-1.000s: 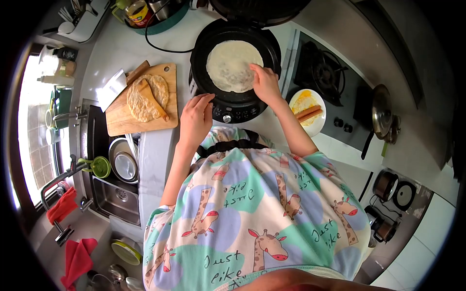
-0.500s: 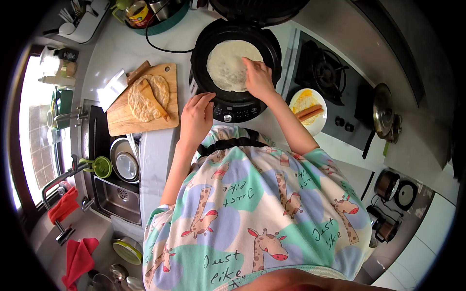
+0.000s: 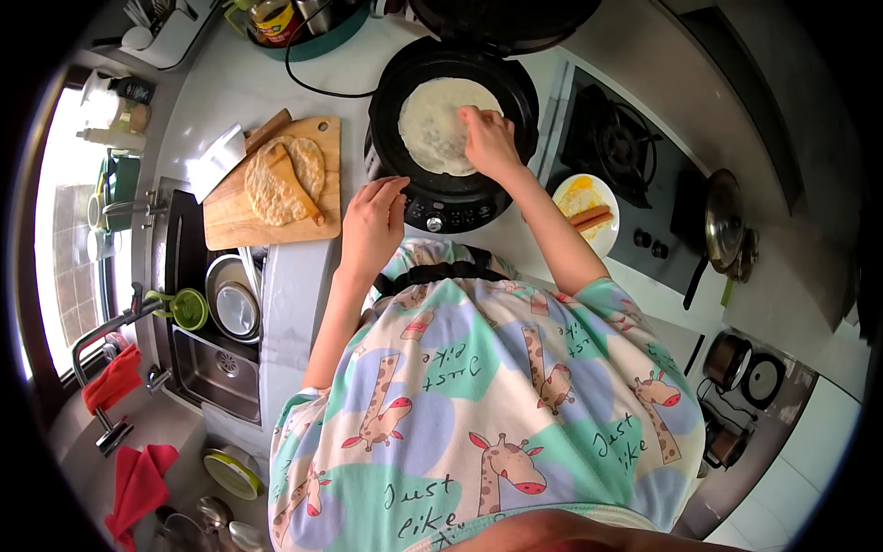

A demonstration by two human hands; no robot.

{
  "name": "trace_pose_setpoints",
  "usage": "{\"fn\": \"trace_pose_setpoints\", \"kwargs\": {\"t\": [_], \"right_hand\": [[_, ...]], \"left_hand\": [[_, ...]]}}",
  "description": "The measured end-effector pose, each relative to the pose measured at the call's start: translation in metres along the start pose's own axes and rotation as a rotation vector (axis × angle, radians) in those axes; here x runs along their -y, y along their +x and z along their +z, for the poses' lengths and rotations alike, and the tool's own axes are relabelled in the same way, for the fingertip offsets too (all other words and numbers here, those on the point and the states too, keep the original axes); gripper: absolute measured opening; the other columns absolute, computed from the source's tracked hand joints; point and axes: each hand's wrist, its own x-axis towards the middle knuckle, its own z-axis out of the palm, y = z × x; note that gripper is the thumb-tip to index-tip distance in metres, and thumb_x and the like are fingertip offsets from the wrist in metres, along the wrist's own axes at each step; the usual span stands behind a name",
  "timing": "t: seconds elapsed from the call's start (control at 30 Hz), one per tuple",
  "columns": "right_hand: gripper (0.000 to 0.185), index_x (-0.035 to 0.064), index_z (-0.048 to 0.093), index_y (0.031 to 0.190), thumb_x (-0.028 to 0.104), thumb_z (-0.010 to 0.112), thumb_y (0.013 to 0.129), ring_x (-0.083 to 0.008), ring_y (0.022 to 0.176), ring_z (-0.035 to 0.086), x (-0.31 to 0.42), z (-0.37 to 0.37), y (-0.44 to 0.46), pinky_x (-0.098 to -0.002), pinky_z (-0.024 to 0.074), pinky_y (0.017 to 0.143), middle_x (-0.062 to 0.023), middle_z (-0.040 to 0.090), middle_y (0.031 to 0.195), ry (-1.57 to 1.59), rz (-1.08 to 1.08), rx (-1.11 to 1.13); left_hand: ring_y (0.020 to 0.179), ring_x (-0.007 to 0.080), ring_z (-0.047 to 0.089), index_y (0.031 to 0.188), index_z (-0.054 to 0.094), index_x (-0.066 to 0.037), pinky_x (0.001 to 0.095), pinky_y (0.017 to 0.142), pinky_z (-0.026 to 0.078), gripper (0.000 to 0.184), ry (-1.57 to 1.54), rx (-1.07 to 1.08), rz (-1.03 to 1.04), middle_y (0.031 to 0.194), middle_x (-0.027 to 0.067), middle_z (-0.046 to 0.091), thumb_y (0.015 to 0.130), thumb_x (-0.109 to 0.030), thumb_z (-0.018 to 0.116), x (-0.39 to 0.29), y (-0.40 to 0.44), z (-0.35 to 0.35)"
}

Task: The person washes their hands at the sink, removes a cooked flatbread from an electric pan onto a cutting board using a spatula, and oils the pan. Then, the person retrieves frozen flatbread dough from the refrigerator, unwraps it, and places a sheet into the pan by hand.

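A pale round flatbread (image 3: 440, 129) lies in the black electric griddle (image 3: 379, 115), whose lid is raised at the back. Over the right part of the flatbread is my right hand (image 3: 492, 145), fingers bent and drawn together with their tips at its surface. Whether a pinch of anything is between them is hidden. My left hand (image 3: 372, 219) holds nothing; its fingers are loosely bent and apart from the thumb. It hovers by the griddle's front left, beside the control panel (image 3: 451, 217).
To the left, a cutting board (image 3: 230, 221) bears browned flatbread (image 3: 262, 198), a wooden spatula (image 3: 294, 184) and a cleaver (image 3: 218, 164). A plate (image 3: 605, 241) with sausages and egg stands right of my arm, by the gas stove (image 3: 676, 202). The sink (image 3: 221, 377) lies at left.
The view has shifted slightly. My right fingers have curled in closer over the flatbread, where the index finger reached out before. My left hand stays in about the same place.
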Motion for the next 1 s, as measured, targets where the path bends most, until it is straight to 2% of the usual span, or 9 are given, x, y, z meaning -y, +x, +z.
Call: {"fn": "trace_pose_setpoints", "kwargs": {"t": [0.07,0.17,0.37,0.47,0.57,0.67,0.77,0.9,1.0], "right_hand": [[0.047,0.0119,0.05,0.125,0.004,0.055,0.079,-0.0331,0.114,0.057,0.006,-0.003,0.004,-0.0504,0.035,0.092,-0.013,0.069,0.102,0.019,-0.028,-0.048],[0.046,0.0121,0.051,0.123,0.004,0.056,0.078,-0.0327,0.115,0.057,0.006,0.003,0.007,-0.0499,0.0346,0.093,-0.0128,0.069,0.103,-0.082,-0.016,0.101],[0.045,0.0114,0.051,0.122,0.004,0.057,0.078,-0.0318,0.115,0.057,0.011,0.004,0.013,-0.0491,0.0345,0.095,-0.0128,0.07,0.104,0.044,-0.085,-0.048],[0.045,0.0103,0.05,0.123,0.004,0.056,0.079,-0.0314,0.114,0.057,0.009,0.008,0.014,-0.0498,0.0344,0.095,-0.0124,0.07,0.105,-0.033,-0.05,0.112],[0.043,0.0097,0.05,0.123,0.004,0.054,0.08,-0.0312,0.113,0.058,0.007,0.002,0.022,-0.0501,0.0343,0.095,-0.0124,0.069,0.107,0.05,-0.076,-0.033],[0.041,0.0099,0.052,0.121,0.004,0.054,0.08,-0.0309,0.113,0.057,-0.001,0.005,0.027,-0.0494,0.0343,0.096,-0.0118,0.069,0.108,-0.107,-0.024,0.025],[0.039,0.01,0.052,0.119,0.005,0.053,0.081,-0.0307,0.114,0.056,-0.005,0.001,0.03,-0.0493,0.0342,0.096,-0.0122,0.069,0.107,-0.047,-0.036,0.051],[0.043,0.0096,0.052,0.124,0.006,0.054,0.081,-0.0313,0.117,0.054,-0.006,-0.006,0.035,-0.049,0.0344,0.096,-0.0137,0.068,0.11,-0.089,0.006,0.004],[0.046,0.0093,0.051,0.127,0.006,0.054,0.081,-0.0326,0.117,0.054,-0.016,-0.001,0.037,-0.0492,0.035,0.096,-0.0147,0.067,0.111,-0.086,0.037,0.091]], "left_hand": [[0.099,0.033,0.064,0.109,0.069,-0.003,0.0405,0.088,0.051,0.022,-0.001,0.002,-0.005,0.108,0.0121,0.069,0.088,-0.002,0.06,0.0,0.0,0.0],[0.098,0.0331,0.064,0.109,0.069,-0.003,0.0406,0.088,0.051,0.022,-0.002,0.008,-0.002,0.108,0.0122,0.069,0.088,-0.002,0.06,0.0,0.0,0.0],[0.102,0.0348,0.063,0.111,0.068,-0.002,0.0408,0.09,0.051,0.023,-0.018,0.027,-0.032,0.111,0.0146,0.069,0.09,-0.004,0.061,-0.002,0.001,-0.004],[0.098,0.0334,0.064,0.11,0.068,-0.003,0.0407,0.088,0.052,0.023,-0.005,0.007,-0.01,0.109,0.012,0.069,0.088,-0.002,0.06,0.0,0.001,-0.002],[0.1,0.0342,0.063,0.111,0.068,-0.003,0.0408,0.089,0.051,0.023,-0.014,0.017,-0.03,0.11,0.0131,0.069,0.089,-0.003,0.06,-0.002,0.002,-0.005],[0.105,0.0354,0.063,0.113,0.068,-0.003,0.0409,0.092,0.05,0.024,-0.023,0.034,-0.062,0.112,0.0156,0.068,0.091,-0.004,0.061,0.001,0.002,-0.006],[0.096,0.0333,0.064,0.109,0.068,-0.003,0.0415,0.086,0.051,0.022,0.007,-0.008,-0.019,0.109,0.0116,0.069,0.089,-0.003,0.06,0.0,0.002,-0.007],[0.095,0.0334,0.064,0.109,0.068,-0.003,0.0415,0.086,0.051,0.022,0.011,-0.037,-0.016,0.108,0.0114,0.069,0.089,-0.003,0.06,0.002,0.001,-0.008],[0.095,0.0334,0.064,0.109,0.068,-0.003,0.0415,0.086,0.051,0.021,0.002,-0.034,-0.016,0.108,0.0115,0.069,0.089,-0.003,0.06,0.001,0.0,-0.009]]}}
